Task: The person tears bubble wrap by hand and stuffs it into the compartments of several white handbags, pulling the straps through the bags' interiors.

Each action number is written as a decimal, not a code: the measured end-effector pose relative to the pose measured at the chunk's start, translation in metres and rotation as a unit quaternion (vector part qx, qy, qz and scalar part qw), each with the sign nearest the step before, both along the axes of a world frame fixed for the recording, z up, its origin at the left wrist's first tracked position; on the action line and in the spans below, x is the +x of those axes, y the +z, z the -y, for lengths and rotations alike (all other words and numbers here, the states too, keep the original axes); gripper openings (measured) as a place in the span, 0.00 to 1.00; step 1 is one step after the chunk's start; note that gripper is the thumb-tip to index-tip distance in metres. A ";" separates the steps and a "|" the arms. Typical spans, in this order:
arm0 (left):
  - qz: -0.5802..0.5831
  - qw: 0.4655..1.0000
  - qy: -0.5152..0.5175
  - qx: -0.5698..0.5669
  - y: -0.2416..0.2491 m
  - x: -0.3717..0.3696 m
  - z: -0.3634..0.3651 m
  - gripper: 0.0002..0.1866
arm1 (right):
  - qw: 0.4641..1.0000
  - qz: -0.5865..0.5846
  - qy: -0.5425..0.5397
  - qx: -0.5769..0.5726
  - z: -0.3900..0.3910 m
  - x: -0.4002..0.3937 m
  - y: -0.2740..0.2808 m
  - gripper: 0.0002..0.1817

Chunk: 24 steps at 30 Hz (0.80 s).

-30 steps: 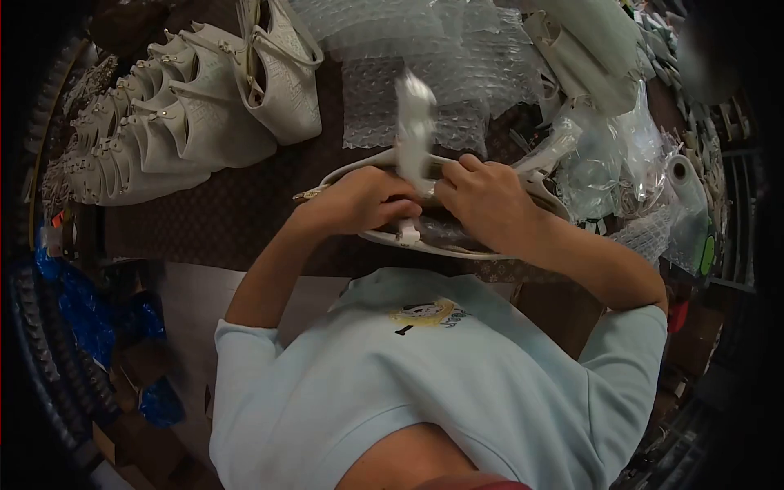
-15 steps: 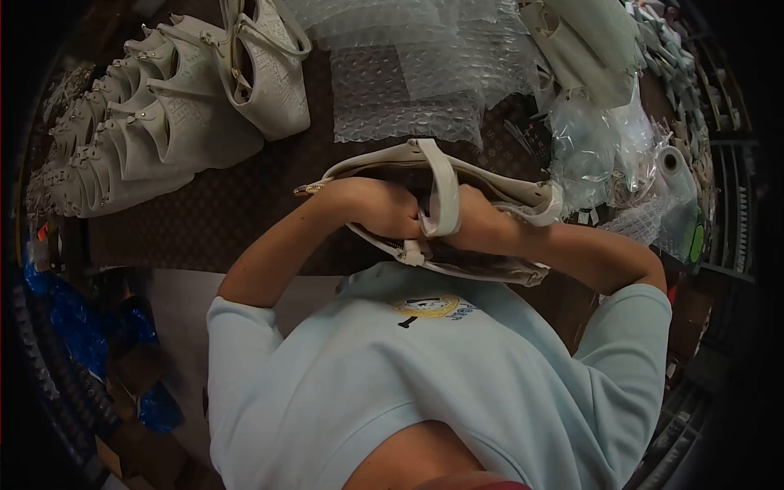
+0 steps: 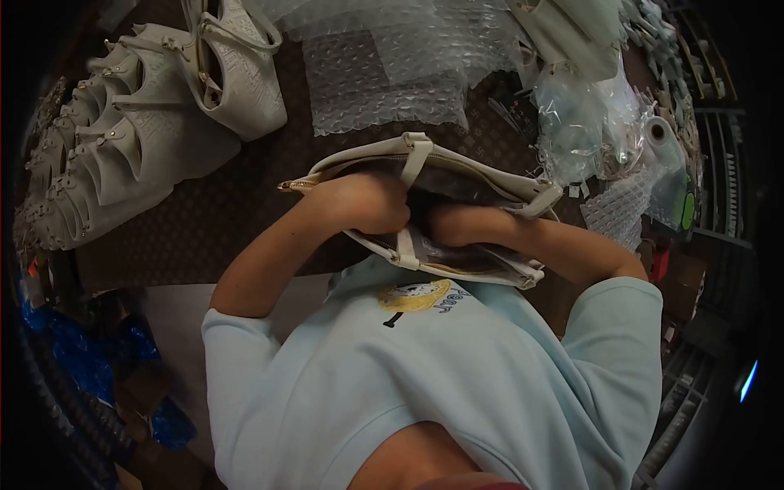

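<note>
A row of cream embossed handbags [image 3: 171,143] stands at ten o'clock on the brown patterned tabletop [image 3: 167,237]; next, the left hand [image 3: 377,202] dips curled into the nine o'clock side of an open off-white handbag with gold-toned zips [image 3: 478,166], whether gripping anything I cannot tell. Clear bubble-wrap sheets [image 3: 384,90] lie at twelve o'clock beyond this bag, which surrounds both hands. The right hand [image 3: 457,225] reaches inside at three o'clock, fingers hidden, grip impossible to tell.
</note>
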<state>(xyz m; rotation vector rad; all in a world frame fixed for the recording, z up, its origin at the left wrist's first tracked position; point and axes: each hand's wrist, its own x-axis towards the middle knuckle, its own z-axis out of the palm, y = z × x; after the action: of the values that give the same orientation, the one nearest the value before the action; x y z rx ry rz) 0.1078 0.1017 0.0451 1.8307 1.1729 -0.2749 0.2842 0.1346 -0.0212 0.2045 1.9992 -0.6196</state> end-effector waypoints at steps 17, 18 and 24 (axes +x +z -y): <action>-0.023 0.998 0.062 -0.016 -0.017 0.007 0.002 0.28 | 0.823 -0.479 -0.149 -0.268 -0.015 0.068 0.181 0.35; -0.036 0.997 0.057 -0.033 -0.012 0.008 -0.001 0.28 | 0.841 -0.475 -0.123 -0.229 -0.018 0.074 0.192 0.38; -0.050 0.995 0.061 -0.062 0.002 0.009 -0.005 0.28 | 0.709 -0.496 -0.434 0.250 0.004 0.106 0.100 0.65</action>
<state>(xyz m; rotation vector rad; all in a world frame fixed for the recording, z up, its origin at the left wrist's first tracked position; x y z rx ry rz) 0.1171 0.1072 0.0472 1.6464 1.3017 -0.3662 0.3901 0.1301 0.0792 1.4904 3.0808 -0.8320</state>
